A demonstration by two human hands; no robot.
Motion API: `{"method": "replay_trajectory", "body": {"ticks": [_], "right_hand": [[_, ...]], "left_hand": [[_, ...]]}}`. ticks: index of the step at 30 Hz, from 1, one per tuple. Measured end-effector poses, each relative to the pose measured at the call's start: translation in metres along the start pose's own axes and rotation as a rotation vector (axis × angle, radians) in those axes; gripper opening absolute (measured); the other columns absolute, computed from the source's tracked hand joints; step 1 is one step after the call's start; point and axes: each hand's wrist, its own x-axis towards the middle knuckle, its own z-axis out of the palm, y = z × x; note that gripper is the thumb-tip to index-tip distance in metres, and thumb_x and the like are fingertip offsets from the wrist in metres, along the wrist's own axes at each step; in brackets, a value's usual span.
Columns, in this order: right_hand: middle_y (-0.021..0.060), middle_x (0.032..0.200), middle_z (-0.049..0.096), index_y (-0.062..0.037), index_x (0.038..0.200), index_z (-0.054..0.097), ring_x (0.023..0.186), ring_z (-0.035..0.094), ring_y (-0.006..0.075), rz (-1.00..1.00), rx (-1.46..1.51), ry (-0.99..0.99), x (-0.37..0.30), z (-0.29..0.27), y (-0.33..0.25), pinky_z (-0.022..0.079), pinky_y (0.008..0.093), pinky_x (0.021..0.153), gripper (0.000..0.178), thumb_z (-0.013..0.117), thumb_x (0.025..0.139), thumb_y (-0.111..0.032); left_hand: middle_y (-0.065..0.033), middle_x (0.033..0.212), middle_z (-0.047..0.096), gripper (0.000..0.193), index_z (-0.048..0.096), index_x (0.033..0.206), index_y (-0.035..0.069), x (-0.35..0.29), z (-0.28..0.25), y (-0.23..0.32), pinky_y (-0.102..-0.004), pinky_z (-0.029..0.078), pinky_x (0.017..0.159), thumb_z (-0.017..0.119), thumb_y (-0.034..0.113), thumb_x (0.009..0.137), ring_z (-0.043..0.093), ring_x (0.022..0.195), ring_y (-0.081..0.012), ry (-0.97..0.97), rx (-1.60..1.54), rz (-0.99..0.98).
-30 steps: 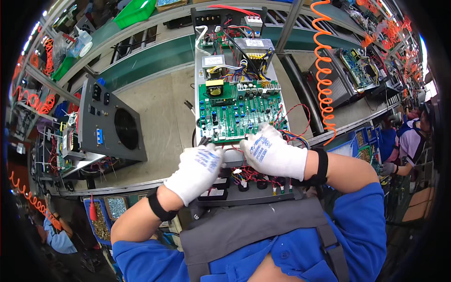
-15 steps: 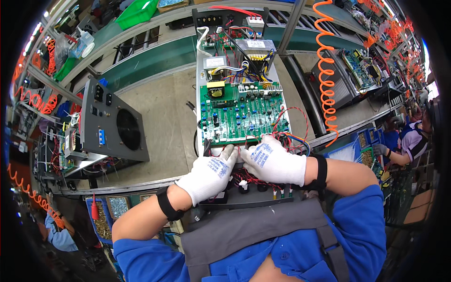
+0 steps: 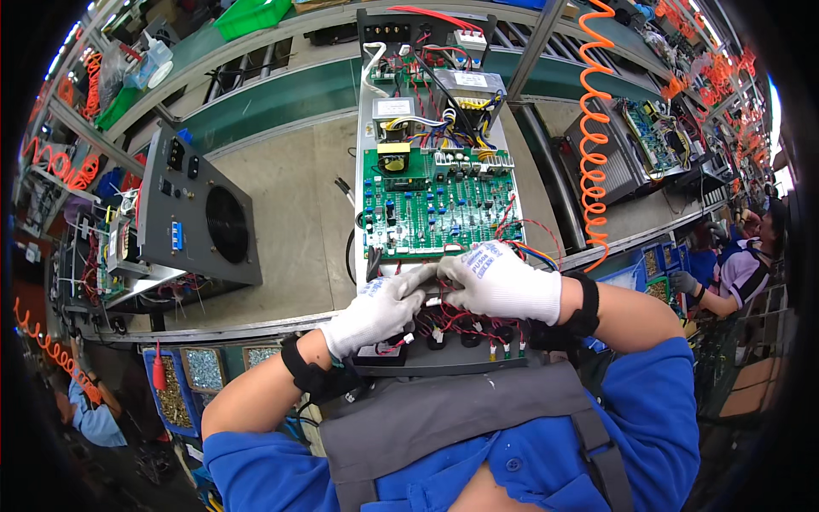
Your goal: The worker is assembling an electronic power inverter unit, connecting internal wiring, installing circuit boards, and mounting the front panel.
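An open chassis (image 3: 369, 128) lies before me with a green circuit board (image 3: 439, 213) on its near half. At the board's near edge, both my white-gloved hands meet over a bundle of thin red wires (image 3: 465, 322). My left hand (image 3: 380, 311) has its fingers bent and its index finger reaching to the right hand's fingertips. Curled downward, the fingers of my right hand (image 3: 503, 286) close beside it. A small white connector (image 3: 433, 301) shows just below the fingertips. What is pinched between the fingers is hidden. Below the hands runs the dark front panel (image 3: 444, 369).
At left a dark unit with a round fan (image 3: 228, 224) stands on the bench (image 3: 294, 196). An orange coiled hose (image 3: 593, 162) hangs at right, before another open unit (image 3: 653, 136). Blue bins (image 3: 175, 392) of small parts sit below the bench edge. A co-worker (image 3: 742, 264) is at far right.
My left hand has tilted, its index finger now reaching across to the right hand. The right hand has rolled slightly and its fingers curl more. More of the red wires and connectors show below.
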Motion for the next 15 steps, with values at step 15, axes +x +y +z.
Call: {"method": "replay_trajectory", "body": {"ticks": [15], "right_hand": [[0.0096, 0.080, 0.067, -0.0111, 0.102, 0.060, 0.075, 0.067, 0.0281, -0.038, -0.055, 0.062, -0.001, 0.007, -0.013, 0.043, 0.0416, 0.077, 0.021, 0.061, 0.085, -0.024]], "left_hand": [[0.0027, 0.105, 0.063, 0.037, 0.051, 0.135, 0.007, -0.011, -0.003, 0.031, -0.0169, 0.048, 0.057, 0.046, 0.024, 0.102, 0.056, 0.066, -0.0018, -0.061, -0.315, -0.290]]}}
